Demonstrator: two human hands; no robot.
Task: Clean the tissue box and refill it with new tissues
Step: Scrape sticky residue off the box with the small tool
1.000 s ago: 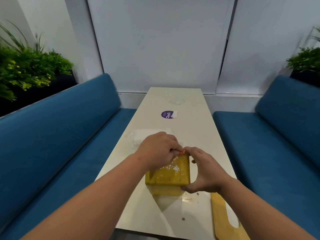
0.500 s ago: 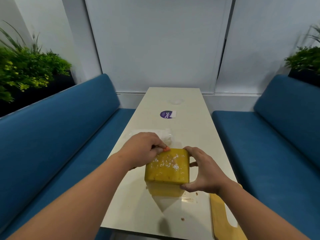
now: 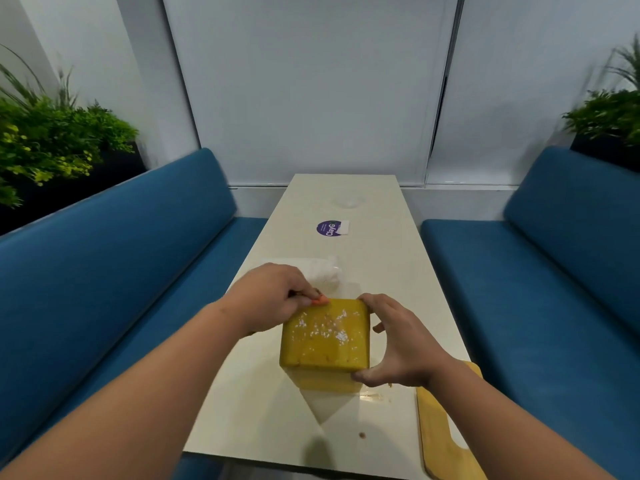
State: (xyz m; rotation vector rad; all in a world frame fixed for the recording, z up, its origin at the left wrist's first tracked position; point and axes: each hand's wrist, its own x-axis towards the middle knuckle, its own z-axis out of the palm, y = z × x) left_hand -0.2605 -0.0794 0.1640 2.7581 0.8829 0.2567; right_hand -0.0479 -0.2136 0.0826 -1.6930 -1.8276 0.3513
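Left hand curled at far-left top corner of yellow square wooden tissue box, fingers pinched together on something small, item unclear. Box upright on cream long table, top speckled white. Right hand clamps box's right side — thumb near, fingers far. Clear-wrapped white tissue pack just behind left hand.

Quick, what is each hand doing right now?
Left hand: fingers curled shut at the yellow tissue box's far left corner; anything pinched cannot be told.
Right hand: gripping the box's right side.
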